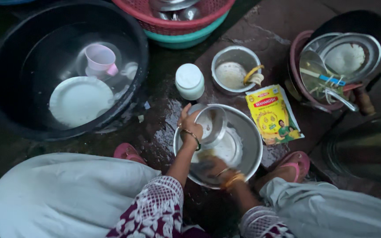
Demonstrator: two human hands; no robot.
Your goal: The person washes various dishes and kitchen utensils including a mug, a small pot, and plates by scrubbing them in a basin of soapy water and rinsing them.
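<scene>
My left hand (189, 124) grips the rim of a small steel bowl (211, 125), tilted on its side inside a large steel basin (248, 140) on the wet floor. My right hand (216, 166) is down in the basin below that bowl, closed on a dark scrubbing pad (204, 162). White soapy foam lies in the basin's bottom. Bangles circle both wrists.
A big black tub (62, 66) of water at the left holds a white plate (80, 100) and a pink cup (100, 59). A white jar (189, 81), a steel bowl with a scrubber (237, 69), a yellow packet (273, 113), stacked dirty dishes (338, 66) and red baskets (177, 20) ring the basin.
</scene>
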